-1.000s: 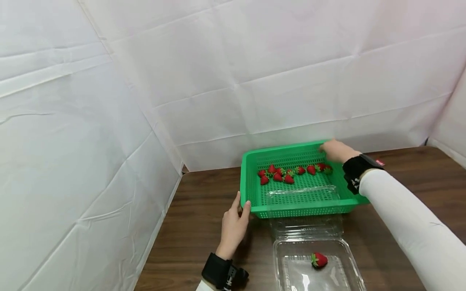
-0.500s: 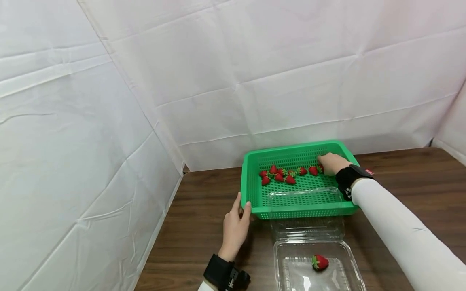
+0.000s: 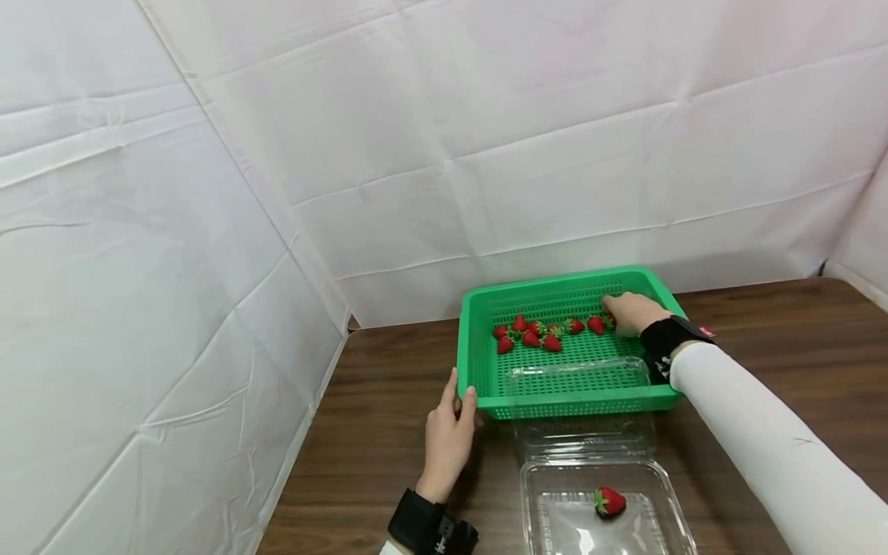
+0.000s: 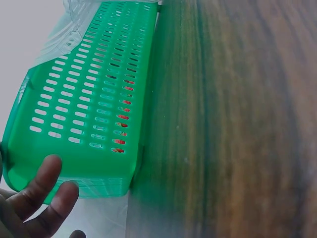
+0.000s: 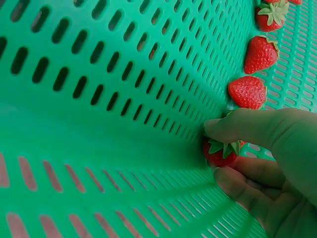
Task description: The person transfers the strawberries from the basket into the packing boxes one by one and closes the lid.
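Inside the green basket (image 3: 479, 393), at its right end, my right hand (image 3: 634, 312) pinches a strawberry (image 5: 220, 152) between thumb and fingers. Its leafy top shows in the right wrist view; the hand mostly hides it in the head view. More red strawberries (image 3: 530, 338) lie along the basket floor to the left. At the near left corner, my left hand (image 3: 447, 439) touches the basket's outside with fingers extended and apart. In front stands a clear plastic clamshell box (image 3: 527, 501), its lid raised against the basket, with one strawberry (image 3: 610, 502) in its tray.
A brown wood-grain table (image 3: 361, 432) carries everything. White sheeting (image 3: 555, 177) rises behind it and along the left side. The clamshell's clear lid (image 3: 586, 435) overlaps the basket's front rim.
My right hand has come down from the basket's back right rim to the strawberries at its right end and now pinches one. The left hand stays at the corner.
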### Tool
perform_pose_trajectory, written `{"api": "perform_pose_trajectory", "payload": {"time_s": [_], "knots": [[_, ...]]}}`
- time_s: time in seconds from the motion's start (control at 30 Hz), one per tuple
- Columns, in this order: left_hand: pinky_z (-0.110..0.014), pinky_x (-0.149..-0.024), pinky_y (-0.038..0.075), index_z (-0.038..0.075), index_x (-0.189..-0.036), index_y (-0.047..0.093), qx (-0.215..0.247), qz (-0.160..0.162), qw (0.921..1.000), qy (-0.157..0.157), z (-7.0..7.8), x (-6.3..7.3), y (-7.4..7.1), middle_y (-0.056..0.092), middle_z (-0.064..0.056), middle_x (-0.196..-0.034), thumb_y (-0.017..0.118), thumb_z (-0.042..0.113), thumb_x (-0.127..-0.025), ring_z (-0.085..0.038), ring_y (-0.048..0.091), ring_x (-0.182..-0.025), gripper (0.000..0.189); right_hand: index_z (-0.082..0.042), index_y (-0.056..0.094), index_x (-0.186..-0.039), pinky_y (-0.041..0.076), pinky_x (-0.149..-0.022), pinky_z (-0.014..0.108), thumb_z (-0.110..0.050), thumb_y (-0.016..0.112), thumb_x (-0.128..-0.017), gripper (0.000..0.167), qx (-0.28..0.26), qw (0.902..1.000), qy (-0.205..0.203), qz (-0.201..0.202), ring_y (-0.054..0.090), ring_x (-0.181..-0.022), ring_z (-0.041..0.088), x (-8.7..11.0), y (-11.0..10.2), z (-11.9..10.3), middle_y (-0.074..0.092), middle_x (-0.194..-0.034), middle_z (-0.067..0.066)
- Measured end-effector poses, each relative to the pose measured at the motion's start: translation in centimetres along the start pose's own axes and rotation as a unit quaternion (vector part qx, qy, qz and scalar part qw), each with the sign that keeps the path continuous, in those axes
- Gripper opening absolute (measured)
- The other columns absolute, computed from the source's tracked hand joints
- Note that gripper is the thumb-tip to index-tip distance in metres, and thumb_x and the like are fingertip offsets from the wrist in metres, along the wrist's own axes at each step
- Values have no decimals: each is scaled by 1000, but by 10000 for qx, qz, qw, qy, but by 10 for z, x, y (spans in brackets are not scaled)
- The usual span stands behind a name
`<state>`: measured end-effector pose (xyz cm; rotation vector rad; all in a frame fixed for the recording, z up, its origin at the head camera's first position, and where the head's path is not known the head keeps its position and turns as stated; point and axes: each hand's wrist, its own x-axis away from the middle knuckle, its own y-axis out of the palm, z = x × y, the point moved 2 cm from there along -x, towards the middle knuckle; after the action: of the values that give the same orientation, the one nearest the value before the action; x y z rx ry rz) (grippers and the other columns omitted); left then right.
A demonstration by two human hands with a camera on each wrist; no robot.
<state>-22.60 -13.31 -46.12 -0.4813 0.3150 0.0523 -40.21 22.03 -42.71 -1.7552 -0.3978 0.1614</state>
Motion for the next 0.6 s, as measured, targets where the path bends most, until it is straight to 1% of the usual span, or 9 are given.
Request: {"api": "perform_pose_trajectory", "payload": {"time_s": [0.1, 0.17, 0.23, 0.3, 0.37, 0.43, 0.47, 0.53, 0.6], "knots": [[-25, -50, 33, 14, -159, 28, 13, -40, 10000, -29, 0, 0, 2, 53, 3, -63, 42, 51, -107, -13, 52, -55, 65, 13, 44, -139, 39, -63, 37, 8, 65, -91, 53, 16, 10000, 20, 35, 59, -77, 30, 4, -2, 1, 63, -102, 26], [-25, -50, 34, 16, -159, 28, 116, -94, 9999, -82, 0, -1, 3, 55, 1, -63, 42, 52, -107, -18, 55, -57, 65, 13, 44, -140, 40, -63, 38, 8, 66, -90, 54, -9, 10000, 37, 36, 60, -78, 31, 6, -2, 1, 62, -104, 27], [-26, -53, 38, 15, -160, 26, 290, -195, 9993, -139, 0, -2, 4, 58, -3, -65, 43, 51, -107, -24, 59, -62, 65, 14, 44, -140, 41, -63, 38, 8, 65, -91, 54, -29, 10000, 70, 23, 61, -80, 32, 7, -3, 2, 62, -105, 28], [-26, -57, 42, 15, -160, 26, 455, -272, 9984, -187, 0, -5, 6, 61, -5, -66, 43, 50, -107, -28, 62, -67, 66, 13, 47, -137, 44, -64, 39, 8, 66, -91, 50, -12, 9999, 90, 49, 62, -82, 34, 9, -5, 2, 63, -104, 27], [-27, -61, 46, 14, -160, 26, 590, -324, 9975, -222, -1, -7, 7, 63, -6, -67, 44, 49, -107, -29, 64, -70, 66, 12, 53, -129, 46, -65, 40, 7, 67, -91, 41, 41, 9999, 70, 111, 62, -82, 34, 11, -6, 2, 63, -98, 23], [-28, -65, 49, 15, -160, 25, 615, -350, 9972, -253, -2, -9, 9, 64, -5, -68, 44, 49, -107, -26, 65, -71, 66, 10, 57, -120, 47, -65, 40, 6, 68, -91, 32, 77, 9998, -13, 195, 62, -81, 33, 14, -9, 0, 62, -93, 19], [-28, -66, 49, 15, -160, 25, 607, -354, 9971, -276, -2, -10, 9, 64, -5, -69, 44, 50, -107, -24, 65, -71, 66, 10, 58, -120, 49, -67, 41, 4, 68, -91, 31, 82, 9996, -51, 256, 63, -83, 34, 14, -9, 0, 63, -95, 20], [-28, -66, 49, 15, -160, 23, 649, -406, 9964, -368, -1, -10, 9, 66, -8, -72, 44, 46, -108, -25, 65, -73, 64, 12, 57, -122, 51, -69, 43, 1, 67, -93, 33, 15, 9994, -141, 310, 64, -85, 35, 15, -12, -1, 63, -102, 25], [-28, -68, 49, 15, -161, 20, 677, -486, 9957, -412, 0, -10, 9, 67, -10, -76, 43, 46, -108, -25, 65, -74, 66, 13, 55, -127, 53, -72, 45, -2, 68, -93, 39, -44, 9989, -228, 413, 65, -89, 37, 18, -19, -3, 63, -110, 29]]}}
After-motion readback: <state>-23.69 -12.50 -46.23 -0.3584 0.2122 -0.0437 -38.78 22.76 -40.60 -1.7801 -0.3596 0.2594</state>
